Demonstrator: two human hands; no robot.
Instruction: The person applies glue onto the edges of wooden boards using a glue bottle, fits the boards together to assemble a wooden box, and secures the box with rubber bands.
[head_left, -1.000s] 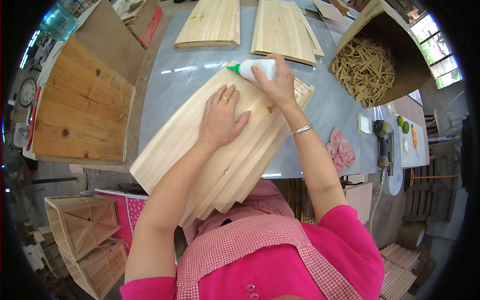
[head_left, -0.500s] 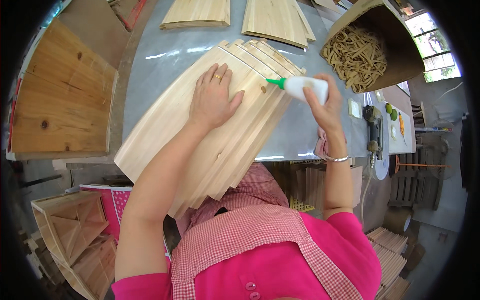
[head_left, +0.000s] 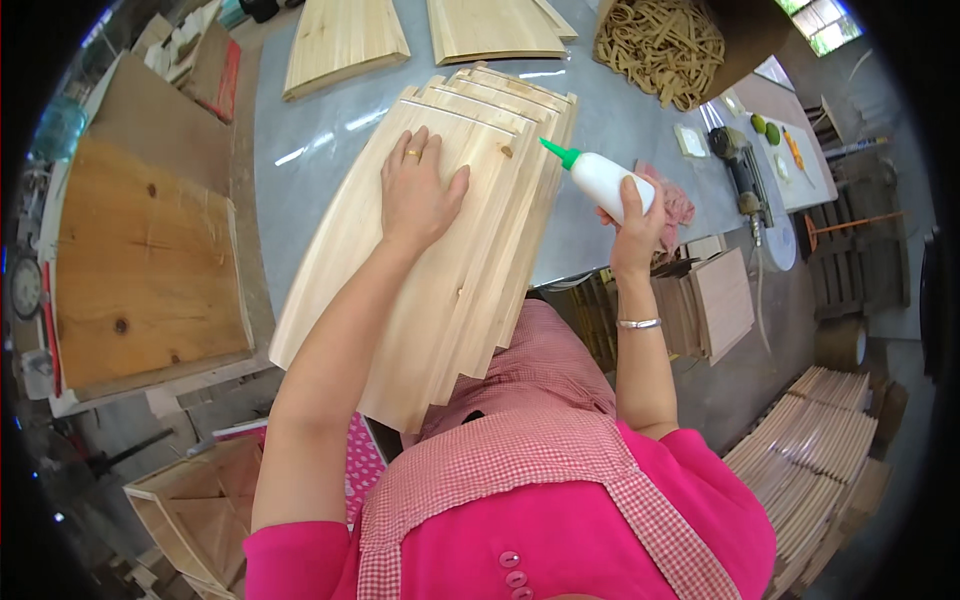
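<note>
Gripping a bottle [head_left: 603, 181] (plain white), right hand [head_left: 638, 230] hovers.

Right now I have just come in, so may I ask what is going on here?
A person's left hand lies flat on a stepped stack of wooden boards, which rests partly on a grey table. The right hand holds a white squeeze bottle, its green nozzle pointing toward the boards. Pale lines cross the boards near their far ends.

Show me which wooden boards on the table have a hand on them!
The stepped stack of wooden boards nearest the person: the left hand rests on it. The far boards across the gray table have no hand on them.
</note>
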